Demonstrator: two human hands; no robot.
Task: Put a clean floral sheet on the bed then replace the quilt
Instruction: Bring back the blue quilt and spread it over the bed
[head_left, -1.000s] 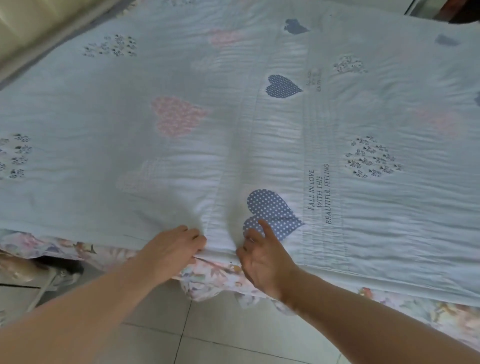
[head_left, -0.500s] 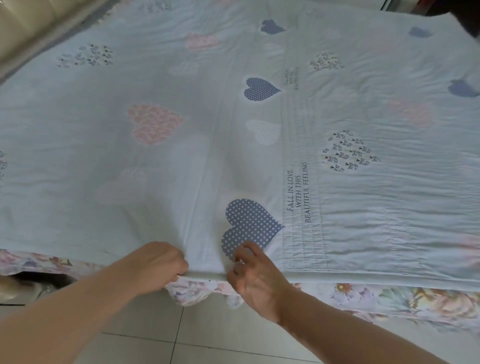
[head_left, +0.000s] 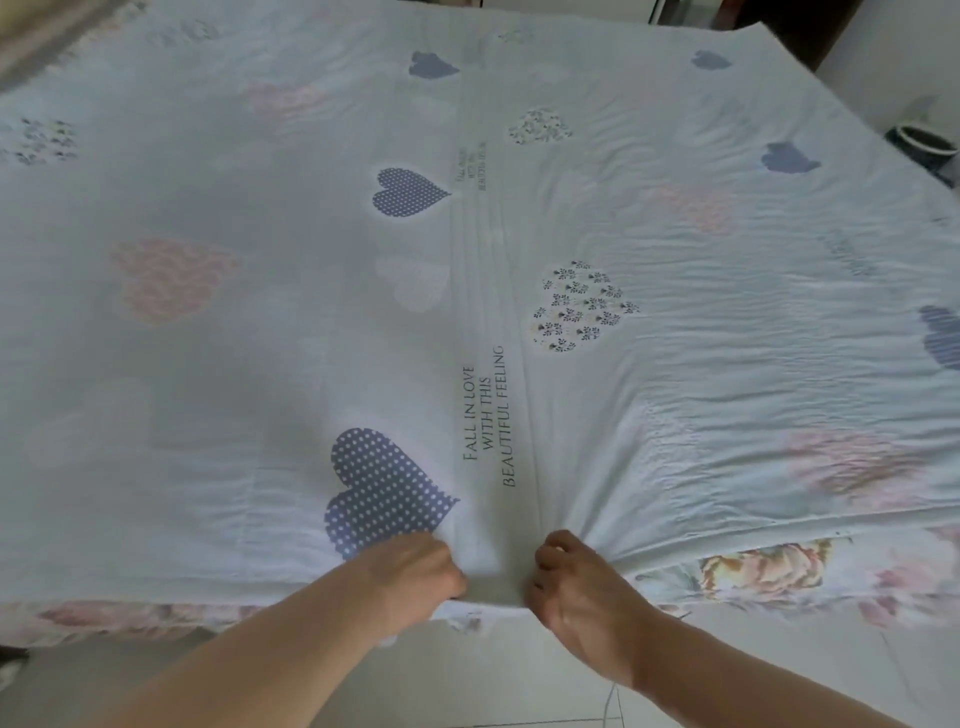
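Pale heart-print quilt (head_left: 519, 260) covers the bed; at its 6 o'clock edge both fists clutch bunched fabric, left hand (head_left: 415, 577) beside right hand (head_left: 576, 587). Floral sheet (head_left: 769, 571) shows beneath.

Left hand (head_left: 415, 577): shifted rightward along the quilt (head_left: 675, 364) edge, below the dotted blue heart (head_left: 382, 488).
Right hand (head_left: 576, 587): now bunches the edge, folds fanning out.
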